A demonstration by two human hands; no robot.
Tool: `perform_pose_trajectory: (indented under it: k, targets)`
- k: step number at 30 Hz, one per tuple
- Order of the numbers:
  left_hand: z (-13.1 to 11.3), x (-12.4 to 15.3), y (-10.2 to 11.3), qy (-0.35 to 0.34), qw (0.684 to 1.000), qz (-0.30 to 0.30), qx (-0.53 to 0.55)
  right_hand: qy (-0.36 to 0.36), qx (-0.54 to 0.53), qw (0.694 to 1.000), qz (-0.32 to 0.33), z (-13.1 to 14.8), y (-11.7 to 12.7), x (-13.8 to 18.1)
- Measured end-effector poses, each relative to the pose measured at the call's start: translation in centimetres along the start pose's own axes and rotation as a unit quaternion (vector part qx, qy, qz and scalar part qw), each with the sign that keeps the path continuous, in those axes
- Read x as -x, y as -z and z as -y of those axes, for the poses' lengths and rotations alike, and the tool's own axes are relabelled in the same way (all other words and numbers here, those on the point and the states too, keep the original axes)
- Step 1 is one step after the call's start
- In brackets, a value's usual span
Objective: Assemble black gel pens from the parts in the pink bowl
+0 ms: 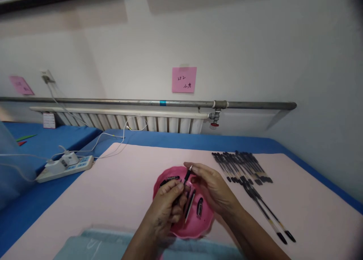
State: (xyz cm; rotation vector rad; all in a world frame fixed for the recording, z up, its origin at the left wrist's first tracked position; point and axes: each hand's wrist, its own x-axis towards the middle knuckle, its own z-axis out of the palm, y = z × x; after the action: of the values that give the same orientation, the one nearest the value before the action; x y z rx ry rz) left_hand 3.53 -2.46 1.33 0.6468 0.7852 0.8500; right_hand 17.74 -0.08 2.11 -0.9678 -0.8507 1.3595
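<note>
Over a pink scalloped plate (195, 229), my left hand (167, 201) is closed round a dark pen (186, 175) whose silvery tip points up and away. My right hand (214, 186) is at the pen's upper end, thumb and fingers bent together at the tip; the exact contact is partly hidden. On the plate, a black pen cap (199, 207) lies at the right and more dark caps (171, 178) lie at the far left. A slim pen refill (190, 206) rests in the middle, partly behind my left hand.
Several capped pens (241, 165) lie in a row at the right, with two longer pens (266, 211) nearer me. A power strip (66, 167) with plugs and white cables sits at the left. Behind the table are a radiator (161, 123) and a pipe (127, 101).
</note>
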Motion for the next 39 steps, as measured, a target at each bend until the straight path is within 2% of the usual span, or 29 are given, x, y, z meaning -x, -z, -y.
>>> perform_pose_trajectory:
  k: [20, 25, 30, 33, 35, 36, 37, 39]
  targets:
    - [-0.3, -0.2, 0.3, -0.008, 0.999, 0.006, -0.046, -0.036, -0.01, 0.999, 0.017, 0.3, 0.2, -0.1]
    - [0.2, -0.4, 0.6, -0.075, 0.989, -0.029, -0.127, -0.016, 0.009, 1.0, 0.008, -0.1, 0.3, -0.2]
    - [0.2, -0.3, 0.9, -0.208, 0.929, -0.091, -0.292, -0.002, 0.037, 0.999, -0.003, -0.3, 0.1, -0.2]
    - [-0.1, -0.4, 1.2, -0.225, 0.922, -0.112, -0.295, 0.017, 0.139, 0.99, 0.0, 0.4, 0.4, -0.1]
    - [-0.2, -0.7, 1.6, -0.214, 0.931, -0.132, -0.264, 0.052, 0.28, 0.958, 0.031, 0.9, 0.7, 0.1]
    - [-0.2, -0.8, 1.8, -0.205, 0.936, -0.141, -0.25, 0.07, 0.365, 0.926, 0.06, 1.0, 0.8, 0.3]
    - [-0.3, -0.9, 2.0, -0.194, 0.94, -0.147, -0.24, 0.084, 0.454, 0.882, 0.092, 1.0, 0.9, 0.6]
    - [-0.3, -1.1, 2.3, -0.172, 0.946, -0.151, -0.23, 0.097, 0.624, 0.761, 0.15, 0.7, 0.8, 1.3]
